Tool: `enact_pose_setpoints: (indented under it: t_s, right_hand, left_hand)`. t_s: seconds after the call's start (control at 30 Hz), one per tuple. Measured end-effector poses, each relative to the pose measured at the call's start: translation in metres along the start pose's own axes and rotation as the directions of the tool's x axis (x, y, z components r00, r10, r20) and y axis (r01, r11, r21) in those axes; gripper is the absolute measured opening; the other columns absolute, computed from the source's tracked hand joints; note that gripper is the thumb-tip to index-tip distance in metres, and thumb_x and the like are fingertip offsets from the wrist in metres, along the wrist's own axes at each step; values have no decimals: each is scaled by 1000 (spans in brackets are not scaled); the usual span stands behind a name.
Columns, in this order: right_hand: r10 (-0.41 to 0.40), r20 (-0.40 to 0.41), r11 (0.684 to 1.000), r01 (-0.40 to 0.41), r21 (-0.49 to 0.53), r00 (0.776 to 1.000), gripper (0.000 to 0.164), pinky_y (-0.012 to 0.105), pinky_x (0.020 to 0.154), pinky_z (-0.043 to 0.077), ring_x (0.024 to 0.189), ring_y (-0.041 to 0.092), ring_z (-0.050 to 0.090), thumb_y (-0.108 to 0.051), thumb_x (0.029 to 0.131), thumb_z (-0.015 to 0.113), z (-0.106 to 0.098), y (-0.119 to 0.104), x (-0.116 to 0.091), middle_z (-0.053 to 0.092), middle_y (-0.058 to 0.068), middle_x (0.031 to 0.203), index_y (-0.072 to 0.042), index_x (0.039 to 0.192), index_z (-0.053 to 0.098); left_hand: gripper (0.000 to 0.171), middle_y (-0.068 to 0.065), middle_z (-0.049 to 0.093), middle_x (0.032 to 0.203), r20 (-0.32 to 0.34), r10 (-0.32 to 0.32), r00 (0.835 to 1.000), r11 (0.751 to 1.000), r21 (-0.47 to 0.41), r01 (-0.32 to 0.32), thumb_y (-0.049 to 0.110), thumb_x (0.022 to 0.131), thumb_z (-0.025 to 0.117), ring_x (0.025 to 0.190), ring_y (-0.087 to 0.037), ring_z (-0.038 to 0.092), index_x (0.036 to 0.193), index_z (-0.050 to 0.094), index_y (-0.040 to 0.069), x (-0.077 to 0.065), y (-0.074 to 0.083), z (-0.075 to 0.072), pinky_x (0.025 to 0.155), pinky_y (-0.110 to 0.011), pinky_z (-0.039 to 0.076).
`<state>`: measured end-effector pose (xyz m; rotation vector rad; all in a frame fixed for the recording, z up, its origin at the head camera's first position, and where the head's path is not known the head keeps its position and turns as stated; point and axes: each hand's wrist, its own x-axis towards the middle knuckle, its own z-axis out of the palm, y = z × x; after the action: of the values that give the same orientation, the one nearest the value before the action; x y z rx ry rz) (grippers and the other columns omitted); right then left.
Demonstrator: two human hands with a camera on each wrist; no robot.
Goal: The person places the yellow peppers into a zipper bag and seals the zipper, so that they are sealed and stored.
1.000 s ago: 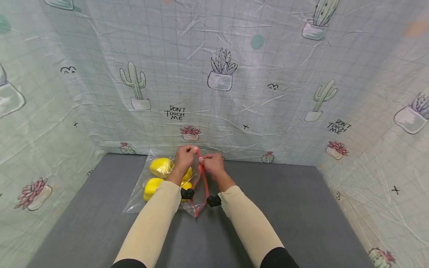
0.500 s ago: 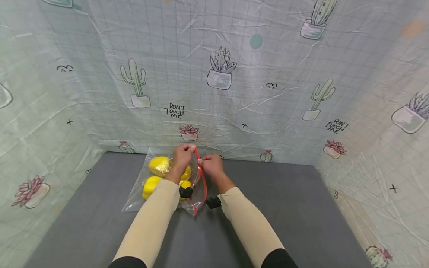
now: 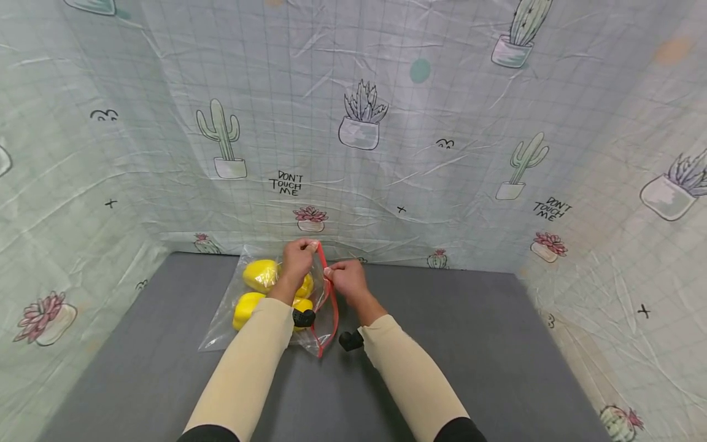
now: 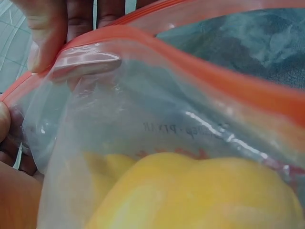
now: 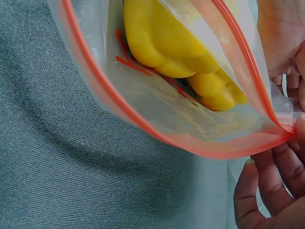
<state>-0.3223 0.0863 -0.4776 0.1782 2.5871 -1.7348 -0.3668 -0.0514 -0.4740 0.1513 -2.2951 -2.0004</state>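
Observation:
A clear zip bag with a red zip strip lies on the grey table, its mouth facing right. Inside are several yellow bell peppers. With thumb and fingers my left hand pinches the bag's far top corner at the end of the strip. A little nearer along the same strip, my right hand pinches the red edge. In the right wrist view the bag's mouth gapes below the pinched part, and the peppers show through it. My left forearm partly covers the peppers in the head view.
The grey tabletop extends right and toward me. A patterned cloth with cactus drawings hangs behind the table and along both sides. A black wrist camera is near the bag's mouth, another black one right of it.
My right hand has slid slightly toward me along the red strip, widening the gap to my left hand. The left hand stays on the corner, shifted slightly left.

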Motion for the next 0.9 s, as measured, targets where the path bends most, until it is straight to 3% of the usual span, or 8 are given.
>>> enact_pose_setpoints:
  t_s: [0.9]
  right_hand:
    - [30,12,999,-31,27,999,20,24,61,48,70,16,57,-17,97,72,-1,4,-8,76,10,85,0,99,82]
  left_hand:
    - [32,-23,66,127,21,-46,999,998,-32,46,21,109,54,113,-33,59,119,70,-4,0,2,-1,104,-45,50]
